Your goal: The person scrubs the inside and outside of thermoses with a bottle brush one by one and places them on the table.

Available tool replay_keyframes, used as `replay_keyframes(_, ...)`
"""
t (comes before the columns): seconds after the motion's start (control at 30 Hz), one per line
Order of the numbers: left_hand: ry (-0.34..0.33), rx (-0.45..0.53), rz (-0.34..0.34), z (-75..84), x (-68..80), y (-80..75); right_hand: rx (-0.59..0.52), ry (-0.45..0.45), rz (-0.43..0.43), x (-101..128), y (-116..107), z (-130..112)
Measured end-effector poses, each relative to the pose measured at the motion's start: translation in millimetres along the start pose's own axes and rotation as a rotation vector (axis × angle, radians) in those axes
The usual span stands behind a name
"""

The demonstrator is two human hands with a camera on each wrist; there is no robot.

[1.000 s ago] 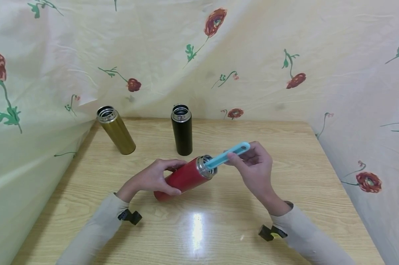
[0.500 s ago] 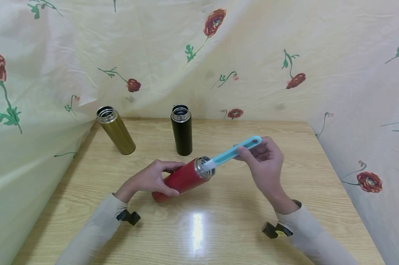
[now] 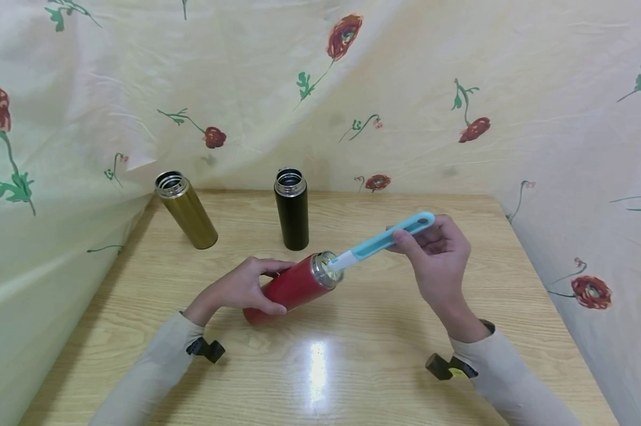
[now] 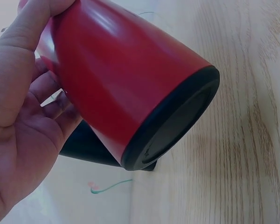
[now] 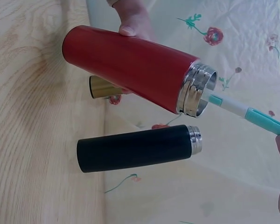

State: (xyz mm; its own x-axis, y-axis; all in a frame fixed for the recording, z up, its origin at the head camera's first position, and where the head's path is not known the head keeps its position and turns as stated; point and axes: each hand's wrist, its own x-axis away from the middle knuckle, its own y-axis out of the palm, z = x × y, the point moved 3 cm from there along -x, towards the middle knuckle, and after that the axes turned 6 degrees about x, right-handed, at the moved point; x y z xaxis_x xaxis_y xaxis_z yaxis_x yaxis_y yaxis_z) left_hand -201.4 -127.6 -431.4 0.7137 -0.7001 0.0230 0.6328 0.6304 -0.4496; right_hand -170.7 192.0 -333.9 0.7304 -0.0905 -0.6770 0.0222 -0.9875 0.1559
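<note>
My left hand [image 3: 245, 288] grips a red flask [image 3: 290, 287] round its body and holds it tilted above the table, its steel mouth pointing up and right. In the left wrist view the red flask [image 4: 126, 88] shows its black base, with my left hand [image 4: 23, 116] wrapped round it. My right hand [image 3: 437, 251] pinches the far end of a light blue bottle brush [image 3: 386, 238]. Its white neck enters the flask's mouth; the brush head is hidden inside. In the right wrist view the red flask [image 5: 130, 67] and the brush [image 5: 245, 112] appear the same way.
A gold flask [image 3: 187, 209] stands open at the back left of the wooden table [image 3: 352, 367]. A black flask [image 3: 292, 208] stands open at the back middle. A flowered cloth [image 3: 458, 89] hangs round the table on three sides.
My right hand has drawn the brush up and to the right, so more of its handle and white neck shows outside the mouth. The left hand and red flask have hardly moved.
</note>
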Motion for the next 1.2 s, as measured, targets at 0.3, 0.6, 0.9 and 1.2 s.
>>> replay_keyframes(0.3, -0.003, -0.005, -0.012, 0.6, -1.6, -0.1, -0.014, 0.005, 0.011, -3.0, -1.2, -3.5)
replay_keyframes(0.6, -0.007, 0.016, -0.052, 3.2, -1.9, -1.3, 0.007, -0.009, 0.015, -6.0, -5.6, -6.9)
replay_keyframes(0.9, -0.008, 0.056, -0.085, 1.9, 0.9, -2.3, -0.002, 0.014, 0.014, -7.7, -9.0, -8.1)
replay_keyframes(1.2, -0.019, 0.086, -0.103, 1.2, 4.0, -3.1, 0.002, 0.028, 0.02, -9.8, -11.2, -9.3)
